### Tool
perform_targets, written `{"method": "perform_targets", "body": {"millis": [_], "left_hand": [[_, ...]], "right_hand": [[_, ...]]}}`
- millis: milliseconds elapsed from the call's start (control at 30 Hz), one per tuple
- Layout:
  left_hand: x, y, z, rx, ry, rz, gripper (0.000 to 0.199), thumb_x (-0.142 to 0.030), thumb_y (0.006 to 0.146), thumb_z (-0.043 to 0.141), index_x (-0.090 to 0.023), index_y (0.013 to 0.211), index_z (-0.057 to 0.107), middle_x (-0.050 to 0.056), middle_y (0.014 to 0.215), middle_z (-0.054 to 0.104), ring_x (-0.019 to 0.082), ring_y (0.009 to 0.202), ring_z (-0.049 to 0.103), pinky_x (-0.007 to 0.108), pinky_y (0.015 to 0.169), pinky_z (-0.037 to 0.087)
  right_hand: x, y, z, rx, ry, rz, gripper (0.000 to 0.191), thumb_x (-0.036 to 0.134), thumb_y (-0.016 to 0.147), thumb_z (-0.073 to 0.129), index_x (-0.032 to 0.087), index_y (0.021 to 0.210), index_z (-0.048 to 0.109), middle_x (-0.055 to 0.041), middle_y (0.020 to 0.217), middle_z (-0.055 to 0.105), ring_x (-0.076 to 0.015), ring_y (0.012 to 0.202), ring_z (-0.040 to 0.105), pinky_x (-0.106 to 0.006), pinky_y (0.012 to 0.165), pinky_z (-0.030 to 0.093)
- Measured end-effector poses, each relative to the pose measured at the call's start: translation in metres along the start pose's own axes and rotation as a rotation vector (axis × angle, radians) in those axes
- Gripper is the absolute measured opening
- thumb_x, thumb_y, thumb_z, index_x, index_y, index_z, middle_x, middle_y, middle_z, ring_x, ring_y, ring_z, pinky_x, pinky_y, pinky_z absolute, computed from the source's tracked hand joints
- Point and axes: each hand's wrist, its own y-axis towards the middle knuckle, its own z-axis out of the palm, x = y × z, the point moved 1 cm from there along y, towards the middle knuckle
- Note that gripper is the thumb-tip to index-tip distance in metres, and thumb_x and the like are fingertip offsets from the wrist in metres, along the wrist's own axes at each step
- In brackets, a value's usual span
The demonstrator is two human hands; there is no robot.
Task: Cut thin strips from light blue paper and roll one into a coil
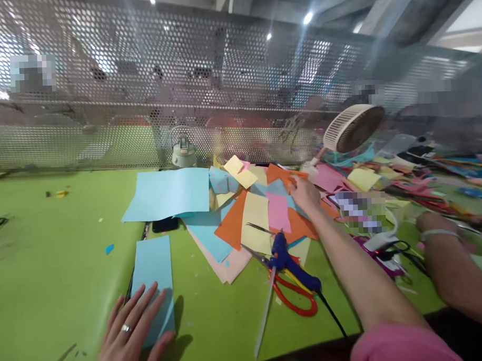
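Observation:
My left hand [135,329], with a ring on one finger, lies with fingers spread on a light blue paper rectangle [155,262]. My right hand [304,193] reaches to the far side of a pile of coloured paper, its fingers closed at the edge of an orange sheet of paper [277,173]. Yellow paper [255,219], pink paper [279,211] and more orange pieces overlap in that pile. In front of it, a blue glue gun [295,268] with a long glue stick lies across red-handled scissors [294,299].
A large light blue sheet [170,193] partly covers a dark phone [165,224]. A bottle [183,152] stands by the perforated metal screen [115,90]. Right of my arm are a small fan [353,128], cables and paper scraps. Another person's arm [451,262] rests at the right.

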Motion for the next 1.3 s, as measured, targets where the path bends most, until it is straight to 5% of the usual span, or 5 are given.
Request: {"method": "perform_targets", "body": {"millis": [667,833,967,1133,1300], "left_hand": [[-0.008,0.023,-0.004,-0.015,0.317,0.211,0.050,-0.054,0.091,0.054,-0.021,0.127,0.063,0.003,0.129,0.069,0.025,0.110,0.070,0.044,0.079,0.061],[-0.005,0.009,0.003,0.063,0.244,0.118,0.054,-0.055,0.091,0.056,-0.025,0.136,0.057,0.005,0.139,0.062,0.028,0.121,0.064,0.048,0.088,0.061],[-0.009,0.011,0.009,0.155,0.113,0.002,0.050,-0.047,0.093,0.058,-0.026,0.139,0.054,0.007,0.144,0.057,0.030,0.130,0.057,0.054,0.099,0.055],[-0.016,0.023,0.002,0.199,-0.040,-0.109,0.041,-0.029,0.092,0.060,-0.022,0.133,0.058,0.011,0.142,0.059,0.030,0.130,0.056,0.056,0.106,0.049],[-0.016,0.029,-0.008,0.161,-0.091,-0.141,0.041,-0.006,0.091,0.048,-0.024,0.124,0.064,0.008,0.136,0.064,0.024,0.126,0.060,0.043,0.102,0.055]], "right_hand": [[0.075,-0.010,0.030,0.239,0.253,-0.311,0.033,0.039,0.094,0.061,0.017,0.120,0.062,-0.0067,0.119,0.065,-0.0220,0.099,0.066,-0.042,0.083,0.057],[0.065,-0.023,0.017,0.140,0.186,-0.286,0.028,0.040,0.095,0.059,0.016,0.106,0.066,-0.0046,0.100,0.070,-0.0174,0.085,0.067,-0.037,0.076,0.056],[0.066,-0.031,0.001,-0.034,0.117,-0.266,0.032,0.039,0.091,0.053,0.014,0.106,0.067,-0.0146,0.091,0.071,-0.0319,0.092,0.066,-0.042,0.075,0.049],[0.099,-0.066,0.001,-0.050,0.159,-0.499,0.048,0.039,0.090,0.049,0.014,0.131,0.053,-0.0214,0.121,0.061,-0.0379,0.119,0.053,-0.048,0.090,0.044],[0.138,-0.133,0.014,0.297,0.230,-0.880,0.025,0.036,0.093,0.052,0.021,0.109,0.065,-0.0095,0.104,0.070,-0.0250,0.093,0.067,-0.035,0.075,0.053]]}}
